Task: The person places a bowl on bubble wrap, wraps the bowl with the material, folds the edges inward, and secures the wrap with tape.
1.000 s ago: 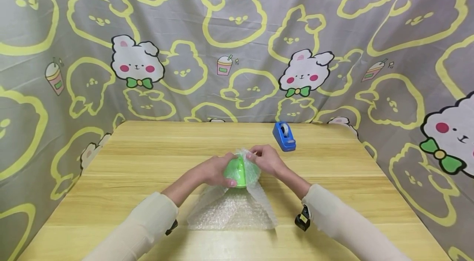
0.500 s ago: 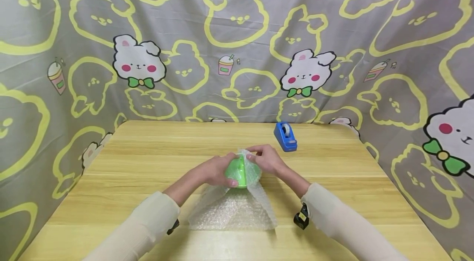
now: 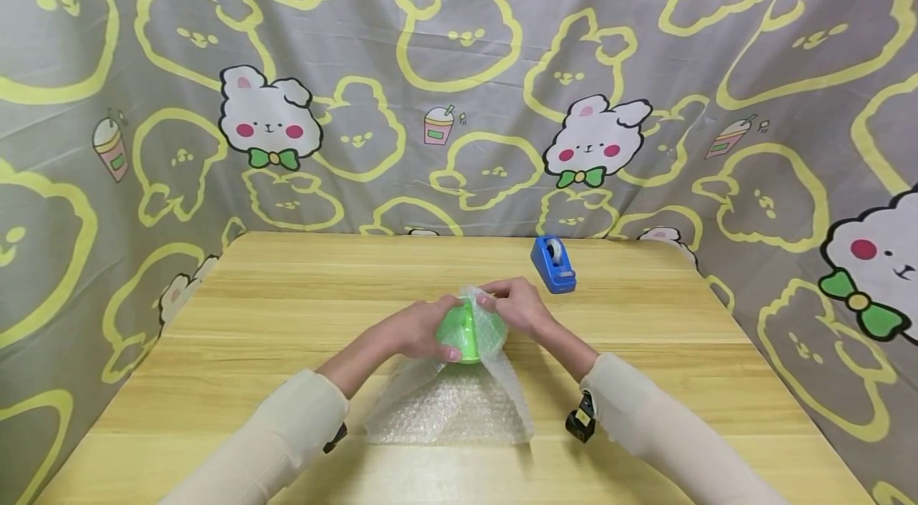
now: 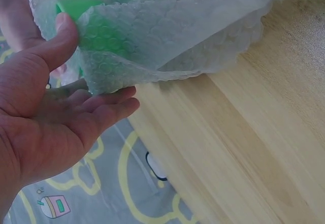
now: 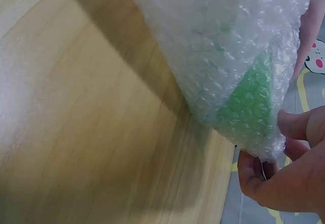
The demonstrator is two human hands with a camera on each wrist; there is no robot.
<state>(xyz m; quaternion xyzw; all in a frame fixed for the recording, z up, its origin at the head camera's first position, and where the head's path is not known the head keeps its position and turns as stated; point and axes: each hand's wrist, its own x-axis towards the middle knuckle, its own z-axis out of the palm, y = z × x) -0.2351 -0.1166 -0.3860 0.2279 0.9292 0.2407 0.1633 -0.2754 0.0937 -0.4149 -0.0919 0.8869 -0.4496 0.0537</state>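
Observation:
A smooth bright green object (image 3: 469,342), of a kind I cannot tell, stands partly wrapped in clear bubble wrap (image 3: 452,409) mid-table. A strip of bare green shows between the wrap's two sides. My left hand (image 3: 419,330) grips the left side, its thumb (image 4: 65,31) over the green edge and the wrap, its other fingers behind and below. On the far right side, my right hand (image 3: 518,306) pinches the wrap's gathered edge between thumb and fingers. Through the wrap, green (image 5: 249,102) shows in the right wrist view. A loose flap spreads toward me on the table.
A blue tape dispenser (image 3: 554,266) with a roll of tape stands behind my right hand, toward the back of the wooden table (image 3: 301,282). A grey patterned curtain (image 3: 358,35) hangs behind and along both sides of the table.
Both hands keep their holds on the wrap and the green object almost without moving. The near right corner of the loose flap has drawn in slightly.

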